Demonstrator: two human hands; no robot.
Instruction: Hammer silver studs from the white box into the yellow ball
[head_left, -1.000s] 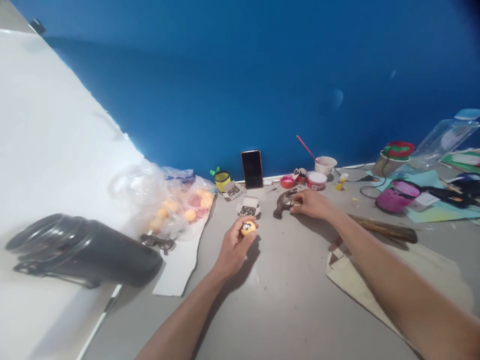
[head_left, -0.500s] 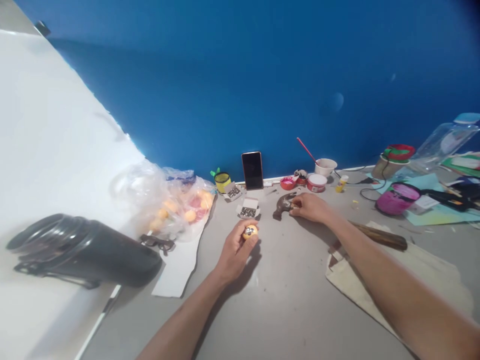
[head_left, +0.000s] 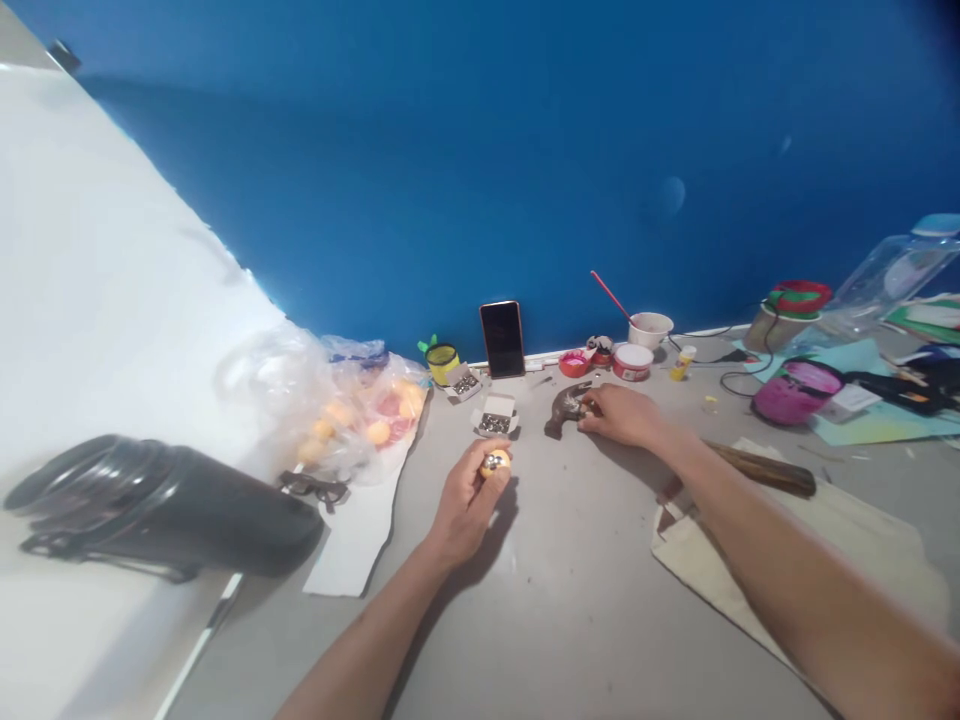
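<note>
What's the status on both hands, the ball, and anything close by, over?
Left hand holding yellow ball, silvery pieces on it. Right hand on hammer, close to its head. Small open box of metal pieces just beyond ball.

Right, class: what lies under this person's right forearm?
Beneath the right forearm, the hammer's wooden handle and a pale cloth partly show; whatever lies directly underneath is covered.

Yellow ball (head_left: 497, 463), silver-dotted, held — wooden-handled claw hammer (head_left: 564, 408) to its right, gripped
</note>
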